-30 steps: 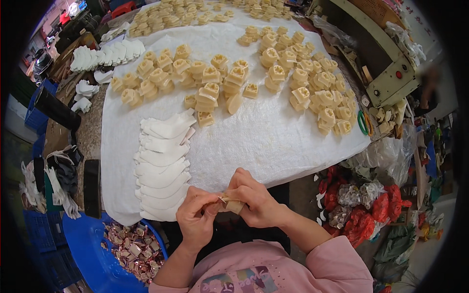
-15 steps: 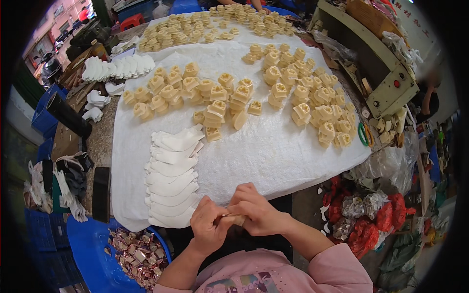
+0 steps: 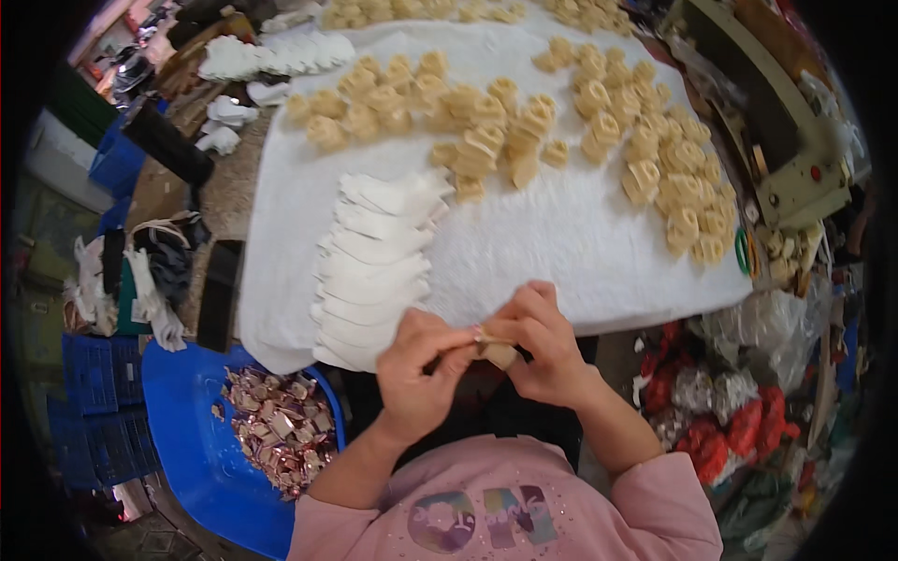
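Just off the near edge of the cloth-covered table, both my hands are closed round a small tan piece (image 3: 499, 354). Its kind I cannot make out. My left hand (image 3: 416, 369) pinches its left end, where a tiny pinkish bit shows, and my right hand (image 3: 547, 351) grips its right side. Beyond my left hand, thin curved white pieces (image 3: 374, 271) lie overlapped in a column on the white cloth (image 3: 533, 234). Stacks of cream-coloured moulded pieces (image 3: 477, 145) stand farther back, with more stacks (image 3: 678, 182) to the right.
A blue basin (image 3: 187, 411) at lower left holds many small reddish-and-beige pieces (image 3: 281, 421). A black flat slab (image 3: 220, 294) and a black cylinder (image 3: 166, 140) sit along the left side. At right stand a green machine (image 3: 795, 192) and red plastic bags (image 3: 744, 425).
The view has tilted, so the table sits higher in it. My hands have shifted their hold, and more of the tan piece shows between them.
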Tool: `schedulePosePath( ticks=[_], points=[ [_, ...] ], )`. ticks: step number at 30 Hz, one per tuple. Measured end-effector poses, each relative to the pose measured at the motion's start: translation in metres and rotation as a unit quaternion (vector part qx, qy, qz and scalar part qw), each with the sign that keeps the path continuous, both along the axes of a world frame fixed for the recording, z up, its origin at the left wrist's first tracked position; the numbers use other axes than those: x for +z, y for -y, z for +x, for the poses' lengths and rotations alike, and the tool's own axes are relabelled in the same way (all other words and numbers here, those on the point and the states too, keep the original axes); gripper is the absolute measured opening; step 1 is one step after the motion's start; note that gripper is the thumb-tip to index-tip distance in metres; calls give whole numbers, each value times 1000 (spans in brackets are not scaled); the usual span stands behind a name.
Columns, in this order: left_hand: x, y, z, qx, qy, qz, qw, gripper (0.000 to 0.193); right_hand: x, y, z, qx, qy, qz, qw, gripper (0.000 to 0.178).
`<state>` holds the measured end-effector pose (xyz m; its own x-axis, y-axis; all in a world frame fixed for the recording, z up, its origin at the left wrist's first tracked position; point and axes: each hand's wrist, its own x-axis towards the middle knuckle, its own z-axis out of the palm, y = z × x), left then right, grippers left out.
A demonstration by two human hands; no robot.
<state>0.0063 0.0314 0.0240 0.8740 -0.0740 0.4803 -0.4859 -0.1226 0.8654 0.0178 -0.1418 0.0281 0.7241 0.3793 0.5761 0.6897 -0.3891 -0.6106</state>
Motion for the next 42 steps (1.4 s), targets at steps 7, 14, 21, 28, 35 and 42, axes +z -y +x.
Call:
schedulePosePath(
  ticks=[7,14,21,28,35,42],
  points=[
    [-8,-4,2,-26,-40,-9,999,7,-8,-4,2,-1,-50,25,998,34],
    [1,1,1,31,44,100,994,9,-7,-2,-4,-9,-35,11,999,35],
    [6,-2,10,-2,119,163,979,9,-4,-1,-5,-16,-22,-55,998,24],
    [14,-4,21,-81,167,232,955,17,-4,1,-4,-12,-25,-55,998,23],
    [-2,4,8,-36,112,110,987,22,-7,1,-1,-10,12,-12,1000,25],
    [-13,0,15,-36,134,90,986,25,-15,-3,-2,-21,30,25,999,29]
  ],
)
